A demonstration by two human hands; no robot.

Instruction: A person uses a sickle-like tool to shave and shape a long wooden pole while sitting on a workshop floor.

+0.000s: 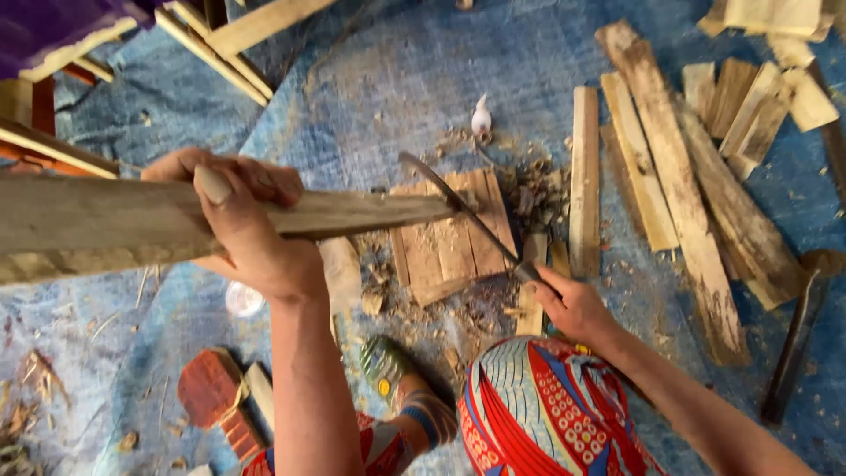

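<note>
Head view looks down on a long grey plank [132, 220], weathered and rough, held level across the left half of the frame; its near end runs out past the left edge, so its full length is cut off. The left hand [247, 225] wraps it from above, fingers closed around the wood with the thumb on top. The plank's far end tapers to a split point that meets the curved blade of a dark machete [458, 207], whose handle is clasped in the closed fingers of the right hand [573, 304]. Below the blade lies a small board of joined slats [454, 234] on a blue tarp [397, 79] strewn with chips and bark. Split wood strips [679, 176] lie in a loose row to the right, near a dark hammer-like tool [797, 335], hard to make out. A patterned garment over the knee [538, 405] hides the ground beneath it.
</note>
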